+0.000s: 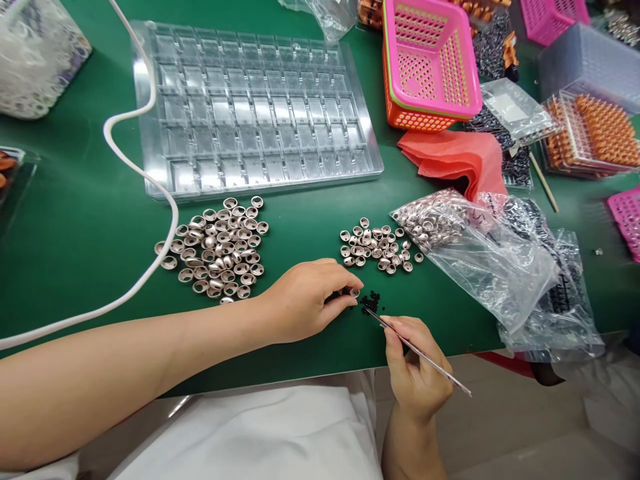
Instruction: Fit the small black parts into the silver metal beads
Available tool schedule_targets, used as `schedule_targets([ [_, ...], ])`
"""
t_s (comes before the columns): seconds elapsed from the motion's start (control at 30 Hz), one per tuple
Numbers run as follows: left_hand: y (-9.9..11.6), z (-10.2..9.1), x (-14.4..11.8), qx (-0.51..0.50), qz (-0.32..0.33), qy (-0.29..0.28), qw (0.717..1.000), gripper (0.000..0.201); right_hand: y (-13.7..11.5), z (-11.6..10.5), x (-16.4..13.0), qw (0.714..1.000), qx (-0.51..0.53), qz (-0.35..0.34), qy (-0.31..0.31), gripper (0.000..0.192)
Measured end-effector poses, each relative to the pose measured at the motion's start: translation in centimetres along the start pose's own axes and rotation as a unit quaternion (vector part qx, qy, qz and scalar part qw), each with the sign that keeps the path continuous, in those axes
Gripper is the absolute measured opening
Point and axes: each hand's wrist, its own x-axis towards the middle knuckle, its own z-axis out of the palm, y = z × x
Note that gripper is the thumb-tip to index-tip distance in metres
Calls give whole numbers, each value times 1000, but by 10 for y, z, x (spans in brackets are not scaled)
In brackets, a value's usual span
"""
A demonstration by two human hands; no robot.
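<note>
My left hand (306, 298) pinches a small silver metal ring (355, 292) between thumb and forefinger, just above the green table. My right hand (420, 363) grips slim metal tweezers (417, 349) like a pen. Their tip touches a small heap of tiny black pieces (371, 302), right beside the held ring. Behind my left hand lies a small group of similar rings (375, 245). A bigger pile of silver rings (220, 250) is spread to the left of it. Whether the tweezers have a black piece between their tips is too small to tell.
A clear compartment tray (373, 163) lies at the back. A white cable (114, 121) winds across the left side. Pink baskets (467, 73), a red cloth (480, 157) and a plastic bag of rings (435, 223) crowd the right. The table's front edge runs near my hands.
</note>
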Motion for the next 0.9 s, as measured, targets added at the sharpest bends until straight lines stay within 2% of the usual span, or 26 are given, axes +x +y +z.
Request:
schedule_targets([
  [0.27,0,-1,0,-2,0,3,1000,11,2,0,-2,1000,-11,-8,6,32],
  [0.5,0,-1,-2,-24,5,-4,1000,11,-9,5,1,996,20,-17,89,35],
  [0.9,0,-2,-2,-39,13,-13,999,10,-9,17,11,996,7,-77,32,40],
])
